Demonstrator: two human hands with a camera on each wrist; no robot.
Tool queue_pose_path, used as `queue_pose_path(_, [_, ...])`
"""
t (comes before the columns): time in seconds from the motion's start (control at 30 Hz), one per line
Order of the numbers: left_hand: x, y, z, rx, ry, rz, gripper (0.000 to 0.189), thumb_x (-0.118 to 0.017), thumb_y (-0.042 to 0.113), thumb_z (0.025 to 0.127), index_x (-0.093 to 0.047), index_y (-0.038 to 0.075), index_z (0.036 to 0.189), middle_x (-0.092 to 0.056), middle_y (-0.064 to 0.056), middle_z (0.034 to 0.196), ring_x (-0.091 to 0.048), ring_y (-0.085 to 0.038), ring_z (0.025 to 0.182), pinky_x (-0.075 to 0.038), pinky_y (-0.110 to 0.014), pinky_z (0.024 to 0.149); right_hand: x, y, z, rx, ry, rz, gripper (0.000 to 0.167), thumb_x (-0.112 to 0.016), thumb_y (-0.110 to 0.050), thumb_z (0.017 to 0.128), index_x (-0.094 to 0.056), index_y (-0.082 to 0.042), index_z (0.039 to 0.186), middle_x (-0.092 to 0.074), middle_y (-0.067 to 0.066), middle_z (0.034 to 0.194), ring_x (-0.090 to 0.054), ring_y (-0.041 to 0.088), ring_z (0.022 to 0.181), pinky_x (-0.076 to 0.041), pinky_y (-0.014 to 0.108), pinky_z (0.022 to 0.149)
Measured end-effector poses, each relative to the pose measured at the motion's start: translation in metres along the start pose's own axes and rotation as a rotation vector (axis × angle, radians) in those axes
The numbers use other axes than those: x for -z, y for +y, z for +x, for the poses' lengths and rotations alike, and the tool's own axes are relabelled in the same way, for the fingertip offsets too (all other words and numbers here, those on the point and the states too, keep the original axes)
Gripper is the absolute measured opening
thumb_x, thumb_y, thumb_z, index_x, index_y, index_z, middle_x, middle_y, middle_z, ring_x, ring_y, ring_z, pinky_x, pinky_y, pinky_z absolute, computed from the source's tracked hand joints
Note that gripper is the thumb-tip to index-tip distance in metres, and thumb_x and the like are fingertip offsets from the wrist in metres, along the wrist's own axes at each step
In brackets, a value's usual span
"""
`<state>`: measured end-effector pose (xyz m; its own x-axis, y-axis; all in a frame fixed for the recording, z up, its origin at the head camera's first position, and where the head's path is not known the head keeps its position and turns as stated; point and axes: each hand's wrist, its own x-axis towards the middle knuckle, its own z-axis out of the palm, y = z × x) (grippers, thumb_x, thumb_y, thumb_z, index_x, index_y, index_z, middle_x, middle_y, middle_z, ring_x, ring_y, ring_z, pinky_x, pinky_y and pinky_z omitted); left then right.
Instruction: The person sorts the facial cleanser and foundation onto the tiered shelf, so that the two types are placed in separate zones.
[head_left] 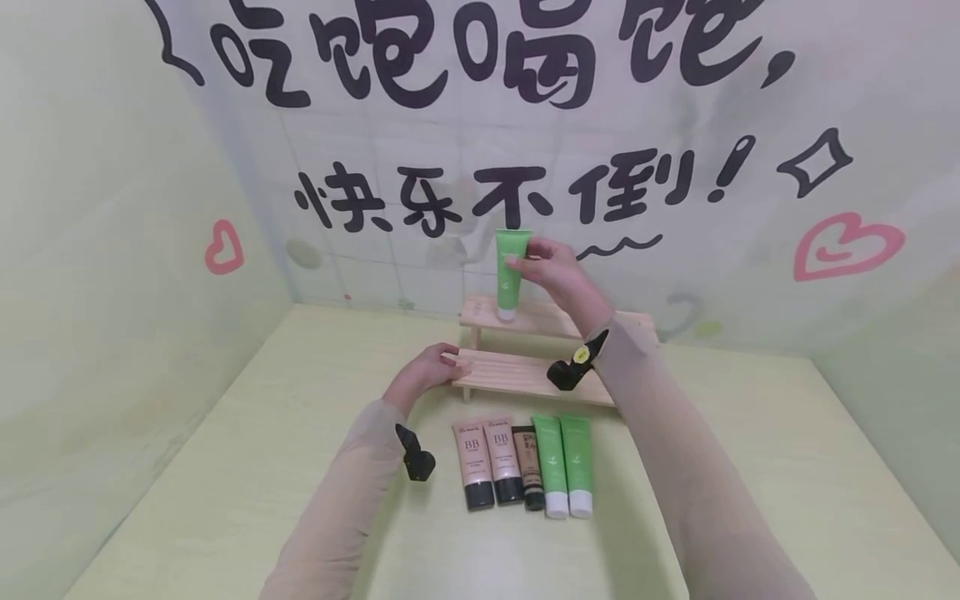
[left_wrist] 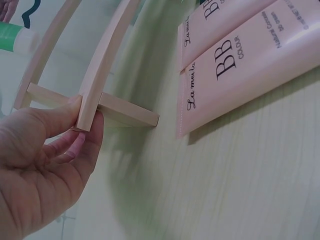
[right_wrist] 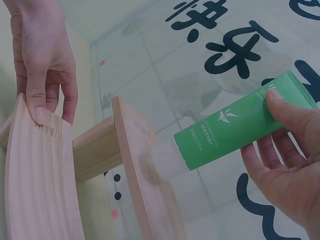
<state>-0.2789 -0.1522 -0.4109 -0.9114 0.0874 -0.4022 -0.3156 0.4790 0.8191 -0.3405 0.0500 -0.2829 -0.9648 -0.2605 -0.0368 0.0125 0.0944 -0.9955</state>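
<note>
A green tube (head_left: 509, 271) with a white cap is pinched in my right hand (head_left: 558, 271), cap down at the upper step of a two-step wooden rack (head_left: 525, 375). In the right wrist view the tube's cap (right_wrist: 167, 157) is right at that step's surface. My left hand (head_left: 431, 367) grips the left end of the lower step; the left wrist view shows the thumb (left_wrist: 65, 115) on top and fingers curled beneath. In front of the rack lie two pink BB tubes (head_left: 472, 458), a brown tube (head_left: 528, 462) with a black cap, and two green tubes (head_left: 576, 458).
A light wood-grain table (head_left: 247, 467) carries the rack and the row of tubes. Behind the rack stands a pale wall (head_left: 420, 283) with large black lettering and pink hearts. Side walls close in the table at left and right.
</note>
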Motion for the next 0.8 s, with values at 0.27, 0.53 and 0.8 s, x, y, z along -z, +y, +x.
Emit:
queue_pose_path(0.27, [-0.001,-0.001,-0.001,0.003,0.001,0.013,0.055,-0.061,0.018,0.088,-0.036,0.004,0.136,-0.047,-0.020,0.127,-0.056,-0.027,0.106,-0.049,-0.033,0.090,-0.004,0.008,0.006,0.005,0.028,-0.002,0.044,-0.063,-0.005,0.085,-0.050,-0.003,0.127,-0.052,0.012,0.122,-0.051,0.021,0.112,-0.042,0.031,0.101])
queue_pose_path(0.53, [0.003,0.000,-0.001,-0.004,0.002,0.008,0.054,-0.060,0.018,0.088,-0.036,0.004,0.135,-0.046,-0.020,0.129,-0.055,-0.027,0.108,-0.048,-0.032,0.091,-0.003,0.014,0.006,0.048,-0.014,-0.025,0.044,-0.062,-0.007,0.085,-0.050,-0.004,0.127,-0.052,0.015,0.126,-0.051,0.024,0.115,-0.041,0.033,0.103])
queue_pose_path(0.8, [0.005,-0.002,0.004,-0.019,-0.022,0.033,0.058,-0.064,0.021,0.086,-0.037,0.003,0.133,-0.048,-0.020,0.124,-0.058,-0.024,0.101,-0.051,-0.030,0.085,0.001,0.025,0.002,0.058,-0.075,-0.066,0.048,-0.064,-0.007,0.084,-0.047,-0.007,0.129,-0.049,0.015,0.130,-0.047,0.025,0.119,-0.037,0.039,0.105])
